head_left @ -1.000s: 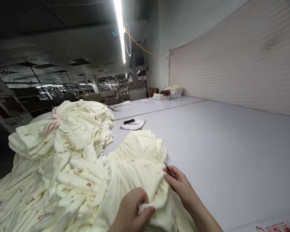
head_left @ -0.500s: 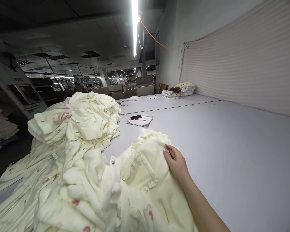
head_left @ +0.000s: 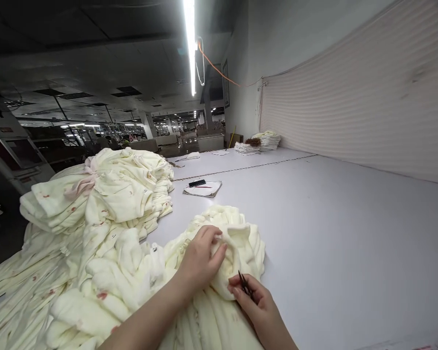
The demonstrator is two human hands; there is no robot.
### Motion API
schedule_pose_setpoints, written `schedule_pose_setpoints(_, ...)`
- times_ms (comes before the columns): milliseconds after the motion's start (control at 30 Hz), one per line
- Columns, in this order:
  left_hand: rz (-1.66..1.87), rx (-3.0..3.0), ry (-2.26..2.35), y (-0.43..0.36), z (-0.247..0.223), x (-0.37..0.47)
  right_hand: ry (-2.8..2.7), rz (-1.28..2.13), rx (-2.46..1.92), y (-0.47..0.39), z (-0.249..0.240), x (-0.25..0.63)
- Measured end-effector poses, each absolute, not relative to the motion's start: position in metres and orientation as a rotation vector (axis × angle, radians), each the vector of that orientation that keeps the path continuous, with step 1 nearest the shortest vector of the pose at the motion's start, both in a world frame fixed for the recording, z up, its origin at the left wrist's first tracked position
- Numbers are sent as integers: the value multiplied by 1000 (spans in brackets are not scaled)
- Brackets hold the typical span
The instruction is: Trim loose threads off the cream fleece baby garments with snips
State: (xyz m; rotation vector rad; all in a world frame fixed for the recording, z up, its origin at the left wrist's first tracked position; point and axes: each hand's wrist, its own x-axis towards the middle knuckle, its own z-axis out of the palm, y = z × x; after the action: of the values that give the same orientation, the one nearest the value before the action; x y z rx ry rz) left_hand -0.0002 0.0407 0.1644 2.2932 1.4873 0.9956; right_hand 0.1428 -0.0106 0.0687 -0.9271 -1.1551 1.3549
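A pale yellow fleece garment (head_left: 219, 321) lies bunched on the white table (head_left: 332, 233), in front of me. My left hand (head_left: 200, 257) pinches a raised fold of it between thumb and fingers. Lower and to the right, my right hand (head_left: 253, 301) holds small dark thread snips (head_left: 244, 283) in the palm, points upward, while its thumb and fingertip touch the garment's edge. More of the same fabric, with small red prints, spreads to the left, where a high pile (head_left: 127, 184) of folded garments stands.
Beyond the garment lie papers (head_left: 209, 190) with a black object (head_left: 197, 183) and a thin red pen on them. Small fabric stacks (head_left: 268, 141) stand at the table's far side. A striped cloth (head_left: 350, 112) hangs along the right wall.
My left hand has come into view and taken hold of the garment. My right hand has moved down and nearer. The garment's top is more bunched, and the view has shifted slightly.
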Motion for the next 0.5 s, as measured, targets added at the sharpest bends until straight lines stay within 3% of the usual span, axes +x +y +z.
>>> schedule_pose_setpoints(133,607,2455,1776,51,150,12,-1162,1352,-961,-15,67,152)
schedule_pose_setpoints(333,594,2835,1610,25,125,17,-997,1010,-1169,28,72,190)
schedule_pose_setpoints(500,615,3232,1465,11,119,22,-897,1014,-1151,57,72,191)
